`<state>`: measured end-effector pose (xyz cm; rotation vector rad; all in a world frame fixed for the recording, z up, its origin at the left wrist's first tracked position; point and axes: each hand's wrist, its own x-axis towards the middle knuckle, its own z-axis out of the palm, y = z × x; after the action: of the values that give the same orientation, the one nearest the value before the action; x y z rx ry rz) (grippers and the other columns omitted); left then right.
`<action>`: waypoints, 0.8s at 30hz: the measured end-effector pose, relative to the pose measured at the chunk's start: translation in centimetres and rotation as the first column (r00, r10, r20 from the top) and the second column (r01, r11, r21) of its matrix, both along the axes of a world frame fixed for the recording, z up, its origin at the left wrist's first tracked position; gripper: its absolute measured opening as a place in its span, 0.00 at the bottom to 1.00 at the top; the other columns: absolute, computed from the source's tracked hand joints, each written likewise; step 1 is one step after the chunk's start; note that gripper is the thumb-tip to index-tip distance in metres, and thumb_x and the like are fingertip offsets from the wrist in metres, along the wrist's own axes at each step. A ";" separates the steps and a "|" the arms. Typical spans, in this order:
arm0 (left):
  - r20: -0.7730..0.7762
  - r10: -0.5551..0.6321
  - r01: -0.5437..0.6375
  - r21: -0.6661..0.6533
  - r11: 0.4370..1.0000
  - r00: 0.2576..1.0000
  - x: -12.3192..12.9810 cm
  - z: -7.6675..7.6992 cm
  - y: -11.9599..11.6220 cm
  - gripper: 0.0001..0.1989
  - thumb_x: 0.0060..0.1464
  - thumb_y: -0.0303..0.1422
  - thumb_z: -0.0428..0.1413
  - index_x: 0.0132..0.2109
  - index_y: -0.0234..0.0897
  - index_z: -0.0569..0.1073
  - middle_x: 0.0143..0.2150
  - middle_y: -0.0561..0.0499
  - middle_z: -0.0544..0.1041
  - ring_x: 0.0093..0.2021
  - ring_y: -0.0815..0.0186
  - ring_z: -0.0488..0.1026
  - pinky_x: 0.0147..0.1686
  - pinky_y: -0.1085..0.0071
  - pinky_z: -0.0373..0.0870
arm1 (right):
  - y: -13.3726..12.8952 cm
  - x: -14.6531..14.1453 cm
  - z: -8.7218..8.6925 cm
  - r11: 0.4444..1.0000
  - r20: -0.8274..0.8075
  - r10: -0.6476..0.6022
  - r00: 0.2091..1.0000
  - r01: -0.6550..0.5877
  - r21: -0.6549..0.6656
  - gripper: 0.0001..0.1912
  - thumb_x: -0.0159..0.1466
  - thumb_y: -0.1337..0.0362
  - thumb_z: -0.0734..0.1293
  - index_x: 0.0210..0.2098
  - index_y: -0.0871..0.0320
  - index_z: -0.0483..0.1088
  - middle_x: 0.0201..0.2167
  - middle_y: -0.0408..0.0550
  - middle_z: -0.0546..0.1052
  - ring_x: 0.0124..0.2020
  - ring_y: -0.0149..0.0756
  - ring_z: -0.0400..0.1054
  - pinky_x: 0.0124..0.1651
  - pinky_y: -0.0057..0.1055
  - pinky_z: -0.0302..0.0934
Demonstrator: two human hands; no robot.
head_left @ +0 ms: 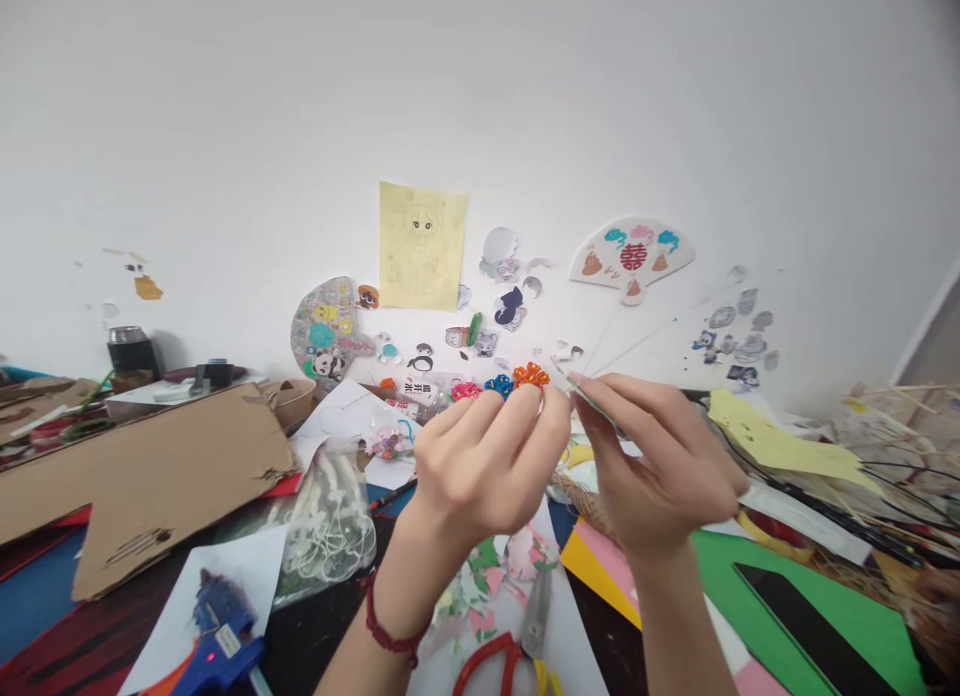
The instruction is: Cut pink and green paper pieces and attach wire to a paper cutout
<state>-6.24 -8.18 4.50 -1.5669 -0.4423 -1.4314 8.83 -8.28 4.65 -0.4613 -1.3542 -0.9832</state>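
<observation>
My left hand point(484, 466), with a dark red cord bracelet point(390, 631) on its wrist, is raised above the table with its fingers curled. Whatever it grips is hidden behind the knuckles. Close on its right, my right hand point(664, 456) pinches a thin pale green strip point(594, 404) between thumb and fingers; its exact kind is unclear. Below both hands, green and pink paper scraps point(487, 581) lie on a white sheet. Scissors point(517, 646) with red and yellow handles rest on that sheet, blades pointing away from me.
A blue glue gun point(225, 636) lies on paper at front left, by torn cardboard point(172, 456) and a plastic bag of white cord point(330, 516). A black phone-like slab point(802, 626) rests on green paper point(862, 616) at right. Flower-like beaded pieces point(531, 374) stand behind my hands.
</observation>
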 end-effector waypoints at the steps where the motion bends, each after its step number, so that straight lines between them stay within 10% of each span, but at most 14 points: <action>1: -0.009 -0.008 0.008 0.024 1.000 1.000 0.0 -0.2 0.3 0.10 0.53 0.27 0.60 0.44 0.33 0.73 0.32 0.51 0.79 0.28 0.70 0.74 0.28 0.73 0.66 | 0.0 0.1 0.0 0.999 0.012 -0.040 0.999 0.040 0.036 0.18 0.54 0.80 0.72 0.40 0.54 0.77 0.31 0.44 0.79 0.33 0.33 0.74 0.36 0.29 0.69; 13: 0.076 -0.252 0.251 0.018 0.968 0.965 1.2 -1.1 1.6 0.11 0.54 0.23 0.58 0.45 0.34 0.73 0.31 0.49 0.80 0.30 0.68 0.77 0.30 0.75 0.70 | -0.6 1.0 -0.2 0.972 0.100 -0.178 0.979 0.160 0.169 0.23 0.55 0.78 0.71 0.47 0.49 0.75 0.33 0.41 0.81 0.34 0.37 0.77 0.37 0.32 0.74; 17: 0.165 -0.435 0.459 -0.160 0.874 0.885 1.6 -0.4 0.8 0.07 0.55 0.22 0.56 0.41 0.35 0.73 0.31 0.51 0.78 0.29 0.72 0.74 0.29 0.77 0.69 | -0.7 1.3 -0.2 0.969 0.100 -0.193 0.976 0.174 0.173 0.23 0.55 0.76 0.72 0.47 0.49 0.75 0.33 0.41 0.81 0.34 0.37 0.77 0.37 0.32 0.74; 20: 0.302 -0.592 0.663 -0.401 0.632 0.747 1.5 -0.1 0.3 0.03 0.58 0.26 0.55 0.37 0.36 0.72 0.30 0.52 0.75 0.25 0.74 0.68 0.27 0.76 0.66 | -0.8 1.3 -0.2 0.972 0.089 -0.179 0.980 0.162 0.170 0.22 0.55 0.76 0.72 0.47 0.50 0.75 0.33 0.42 0.81 0.34 0.37 0.77 0.37 0.32 0.74; 24: 0.635 -0.659 0.830 -0.557 -0.028 0.404 1.5 0.0 0.1 0.07 0.60 0.35 0.55 0.35 0.36 0.71 0.26 0.55 0.71 0.20 0.77 0.62 0.19 0.78 0.60 | -0.7 1.2 -0.3 0.975 0.070 -0.170 0.983 0.157 0.160 0.20 0.54 0.77 0.73 0.44 0.53 0.76 0.33 0.43 0.81 0.33 0.37 0.77 0.37 0.33 0.73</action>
<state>-4.77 -8.04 4.54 -2.8057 -0.3941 -2.4894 9.98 -9.01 4.31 -0.4238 -1.3180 -1.2452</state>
